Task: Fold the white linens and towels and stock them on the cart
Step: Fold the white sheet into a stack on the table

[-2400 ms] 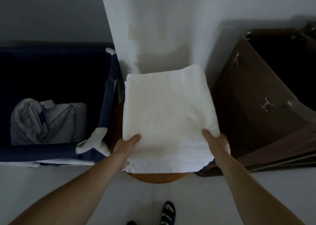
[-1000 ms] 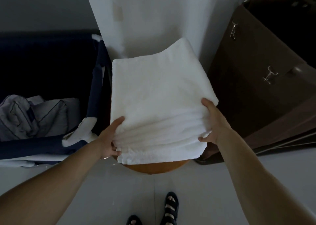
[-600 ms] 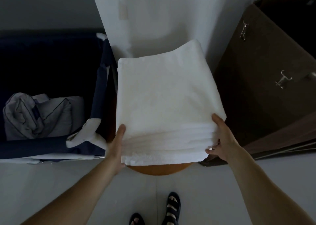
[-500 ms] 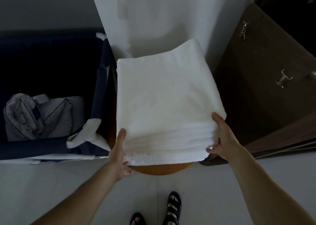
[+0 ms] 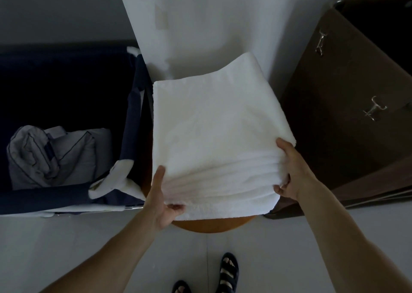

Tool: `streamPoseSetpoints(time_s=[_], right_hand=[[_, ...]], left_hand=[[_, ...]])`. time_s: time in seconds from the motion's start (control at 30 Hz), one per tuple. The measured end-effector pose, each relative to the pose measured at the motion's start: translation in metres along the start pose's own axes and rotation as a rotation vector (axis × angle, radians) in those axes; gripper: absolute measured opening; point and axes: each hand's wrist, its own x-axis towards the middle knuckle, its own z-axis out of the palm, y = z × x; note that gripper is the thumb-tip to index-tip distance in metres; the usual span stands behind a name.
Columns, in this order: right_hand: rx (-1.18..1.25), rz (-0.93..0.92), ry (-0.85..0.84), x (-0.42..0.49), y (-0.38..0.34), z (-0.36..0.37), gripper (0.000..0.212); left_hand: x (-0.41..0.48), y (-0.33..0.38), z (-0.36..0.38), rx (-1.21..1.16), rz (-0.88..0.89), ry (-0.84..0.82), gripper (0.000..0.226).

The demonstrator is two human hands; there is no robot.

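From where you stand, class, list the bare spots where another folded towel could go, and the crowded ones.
Free: pale floor between the stool and the sandals, and before the navy hamper. Crowded: the stool top, covered by the towel stack that the left hand and right hand grip; hamper and brown cabinet flank it closely.

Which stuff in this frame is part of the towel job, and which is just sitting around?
Job: stack of folded towels, gripped by left hand and right hand; stool under it.
Lying about: navy hamper with grey bedding inside; brown bin with metal clips; sandals.
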Motion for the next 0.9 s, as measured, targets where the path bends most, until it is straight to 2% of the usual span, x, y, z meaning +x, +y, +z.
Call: streamPoseSetpoints(time_s=[0.07,0.17,0.27,0.47,0.63,0.9], right_hand=[[-0.004,-0.009,-0.009,0.001,0.002,-0.003,0.079],[-0.015,0.004,-0.023,0.005,0.010,-0.012,0.105],[-0.019,0.015,-0.080,0.006,0.019,-0.020,0.122],[-0.036,-0.013,-0.160,0.013,0.015,-0.031,0.093],[-0.057,0.031,-0.190,0.020,0.008,-0.036,0.100],[0.176,-0.073,-0.178,0.026,0.019,-0.021,0.085]], left_hand=[[0.000,0.000,0.006,-0.002,0.058,0.016,0.084],[-0.001,0.000,0.004,0.052,0.077,0.058,0.070],[0.001,0.006,-0.012,0.187,0.088,-0.055,0.064],[0.015,0.032,-0.024,0.378,-0.010,-0.201,0.073],[0.022,0.049,-0.017,0.443,-0.007,-0.268,0.071],[0.016,0.050,0.000,0.444,0.119,-0.243,0.065]])
